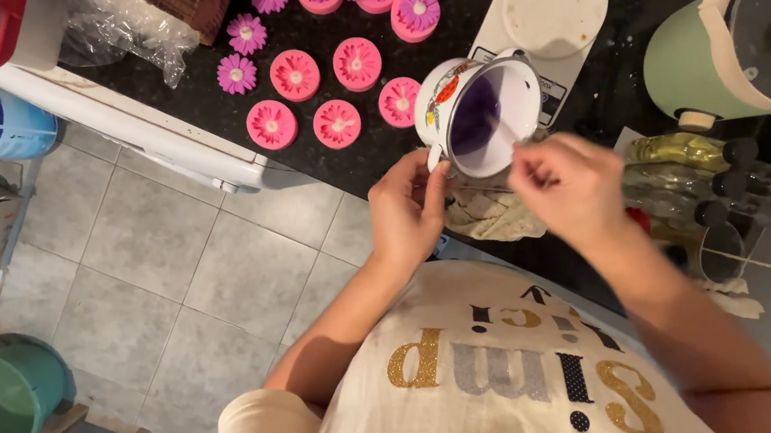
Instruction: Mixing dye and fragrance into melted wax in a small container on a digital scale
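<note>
The left hand gripped the handle of a white enamel mug, tipping it so its mouth faced the camera and the purple liquid inside showed against the wall. The right hand was pinched narrow at the rim, fingers closed on something too thin to make out, perhaps a stirrer. The mug hung just above the edge of the dark worktop, over a crumpled cloth and just beside a white kitchen scale. Pink flower moulds stood in rows to the left, some already filled with purple blooms. With the mug tilted that far and held by one hand alone, the liquid looked likely to slop over the lip onto the cloth or the scale if the wrist turned further. The bottles near the right forearm could also be knocked.
</note>
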